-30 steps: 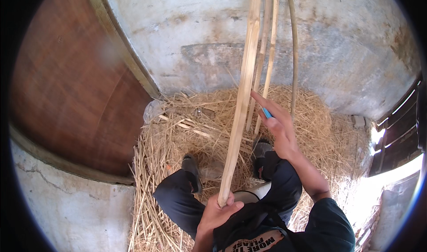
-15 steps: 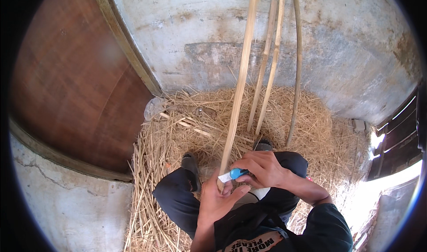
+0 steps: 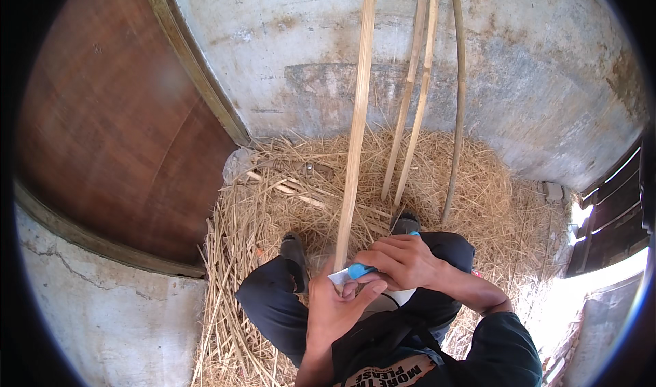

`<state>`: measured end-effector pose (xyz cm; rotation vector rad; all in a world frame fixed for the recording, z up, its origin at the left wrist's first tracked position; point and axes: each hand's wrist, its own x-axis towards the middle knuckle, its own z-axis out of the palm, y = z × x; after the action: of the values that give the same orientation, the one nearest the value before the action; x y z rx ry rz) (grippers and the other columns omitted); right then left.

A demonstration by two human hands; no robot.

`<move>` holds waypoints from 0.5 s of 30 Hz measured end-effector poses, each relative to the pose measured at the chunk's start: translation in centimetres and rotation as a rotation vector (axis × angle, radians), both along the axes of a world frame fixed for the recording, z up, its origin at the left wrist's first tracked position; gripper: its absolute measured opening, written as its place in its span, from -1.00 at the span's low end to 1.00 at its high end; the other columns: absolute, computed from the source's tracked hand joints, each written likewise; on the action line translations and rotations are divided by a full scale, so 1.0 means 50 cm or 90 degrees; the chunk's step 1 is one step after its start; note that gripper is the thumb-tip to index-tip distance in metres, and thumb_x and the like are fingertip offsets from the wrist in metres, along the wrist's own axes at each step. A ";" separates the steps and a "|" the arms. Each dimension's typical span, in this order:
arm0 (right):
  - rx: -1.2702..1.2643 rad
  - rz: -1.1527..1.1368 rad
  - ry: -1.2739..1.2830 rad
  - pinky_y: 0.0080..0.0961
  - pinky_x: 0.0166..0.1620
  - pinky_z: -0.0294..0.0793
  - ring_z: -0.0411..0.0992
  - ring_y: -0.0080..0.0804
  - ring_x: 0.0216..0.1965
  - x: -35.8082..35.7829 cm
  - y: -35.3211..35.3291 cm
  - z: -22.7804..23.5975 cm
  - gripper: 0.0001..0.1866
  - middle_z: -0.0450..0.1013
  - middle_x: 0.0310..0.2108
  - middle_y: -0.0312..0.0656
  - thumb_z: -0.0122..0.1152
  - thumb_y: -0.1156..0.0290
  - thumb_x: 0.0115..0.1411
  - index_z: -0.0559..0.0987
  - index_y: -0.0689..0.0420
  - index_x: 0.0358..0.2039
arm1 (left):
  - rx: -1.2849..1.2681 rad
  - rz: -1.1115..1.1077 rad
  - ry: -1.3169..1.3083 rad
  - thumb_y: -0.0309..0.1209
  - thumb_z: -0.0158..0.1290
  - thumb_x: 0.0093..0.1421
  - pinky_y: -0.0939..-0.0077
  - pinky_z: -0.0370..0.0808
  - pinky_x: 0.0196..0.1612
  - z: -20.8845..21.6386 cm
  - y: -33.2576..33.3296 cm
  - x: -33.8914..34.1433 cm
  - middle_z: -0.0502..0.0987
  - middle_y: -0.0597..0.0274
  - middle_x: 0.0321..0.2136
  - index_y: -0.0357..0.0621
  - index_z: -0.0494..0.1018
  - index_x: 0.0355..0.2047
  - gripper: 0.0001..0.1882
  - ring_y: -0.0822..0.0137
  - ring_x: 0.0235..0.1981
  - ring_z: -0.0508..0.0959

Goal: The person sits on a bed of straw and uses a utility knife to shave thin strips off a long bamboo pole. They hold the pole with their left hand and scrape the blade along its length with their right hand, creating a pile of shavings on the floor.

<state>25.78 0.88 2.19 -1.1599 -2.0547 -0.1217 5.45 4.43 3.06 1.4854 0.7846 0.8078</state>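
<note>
A long pale split-wood strip (image 3: 357, 127) rises from my lap toward the wall. My left hand (image 3: 333, 308) is wrapped round its near end, thumb pointing right. In my right hand (image 3: 403, 260) is a utility knife (image 3: 358, 271) with a blue handle, and its wide silver blade lies across the strip just at my left fingers. The fingers of the right hand curl over most of the handle. Where the blade's edge meets the wood is too small to tell. The lower tip of the strip is partly hidden by the left hand.
Two pale wooden strips (image 3: 415, 93) and a darker rounded stick (image 3: 458, 100) lean against the stained wall (image 3: 547, 79). Straw and shavings (image 3: 478, 175) cover the floor around my boots (image 3: 292, 250). A brown door panel (image 3: 123, 120) stands left; dark slats (image 3: 608, 209) are at right.
The strip's far end has swung to the left. The knife and my right hand have shifted slightly left and down, and the blade is turned a little.
</note>
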 end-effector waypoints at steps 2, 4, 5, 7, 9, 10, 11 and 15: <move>0.010 -0.005 -0.008 -0.43 -0.35 0.62 0.64 -0.35 -0.34 0.001 0.000 -0.001 -0.55 0.55 -0.34 -0.31 0.46 0.22 0.13 0.63 0.06 0.03 | 0.023 0.000 0.026 -0.38 0.53 0.14 0.56 0.42 -0.44 0.001 0.002 -0.001 0.41 0.39 -0.62 -0.25 0.54 -0.21 -0.62 0.61 -0.54 0.36; 0.018 -0.006 -0.014 -0.44 -0.37 0.62 0.63 -0.37 -0.35 0.001 0.001 -0.001 -0.55 0.54 -0.35 -0.32 0.45 0.22 0.14 0.63 0.05 0.02 | 0.051 0.004 0.051 -0.36 0.52 0.15 0.54 0.42 -0.44 0.001 0.003 -0.002 0.41 0.37 -0.63 -0.25 0.54 -0.22 -0.62 0.58 -0.55 0.36; 0.024 -0.009 -0.016 -0.44 -0.37 0.62 0.63 -0.38 -0.35 0.000 0.000 -0.002 -0.56 0.54 -0.35 -0.33 0.44 0.21 0.14 0.63 0.05 0.03 | 0.047 0.007 0.054 -0.36 0.52 0.15 0.53 0.42 -0.44 0.004 0.002 -0.002 0.40 0.36 -0.63 -0.25 0.54 -0.22 -0.63 0.57 -0.56 0.37; 0.036 -0.015 -0.020 -0.45 -0.37 0.61 0.63 -0.39 -0.35 -0.002 0.000 -0.003 -0.56 0.54 -0.35 -0.33 0.43 0.21 0.15 0.63 0.05 0.03 | 0.038 0.013 0.058 -0.35 0.51 0.16 0.50 0.43 -0.44 0.010 0.000 0.000 0.39 0.35 -0.64 -0.25 0.55 -0.23 -0.64 0.54 -0.56 0.38; 0.037 -0.018 -0.018 -0.45 -0.37 0.62 0.62 -0.40 -0.35 -0.007 0.001 0.004 -0.56 0.54 -0.35 -0.34 0.43 0.20 0.15 0.64 0.05 0.03 | 0.051 0.027 0.068 -0.35 0.51 0.17 0.49 0.43 -0.46 0.010 0.000 0.001 0.39 0.34 -0.65 -0.26 0.55 -0.24 -0.64 0.52 -0.57 0.38; 0.038 -0.019 -0.016 -0.45 -0.37 0.62 0.62 -0.40 -0.36 -0.008 0.001 0.006 -0.56 0.54 -0.35 -0.34 0.42 0.20 0.15 0.64 0.05 0.03 | 0.057 0.034 0.072 -0.35 0.50 0.17 0.48 0.42 -0.46 0.011 0.000 0.001 0.39 0.34 -0.65 -0.27 0.55 -0.25 -0.64 0.51 -0.58 0.38; 0.035 -0.021 -0.016 -0.45 -0.37 0.62 0.62 -0.40 -0.36 -0.008 0.001 0.005 -0.56 0.54 -0.34 -0.34 0.43 0.20 0.15 0.64 0.05 0.03 | 0.061 0.036 0.081 -0.35 0.50 0.19 0.48 0.42 -0.47 0.011 0.000 0.001 0.39 0.33 -0.65 -0.28 0.54 -0.25 -0.65 0.51 -0.58 0.39; 0.012 -0.029 -0.020 -0.46 -0.38 0.62 0.62 -0.40 -0.36 -0.008 -0.002 0.011 -0.56 0.55 -0.34 -0.34 0.44 0.19 0.16 0.65 0.06 0.03 | 0.089 0.045 0.095 -0.37 0.44 0.26 0.46 0.41 -0.50 0.011 0.003 0.001 0.42 0.28 -0.64 -0.31 0.54 -0.24 -0.69 0.48 -0.60 0.41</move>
<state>25.35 0.75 2.73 -1.2006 -2.0508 -0.1816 5.49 4.56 3.60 1.6648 0.9109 0.8263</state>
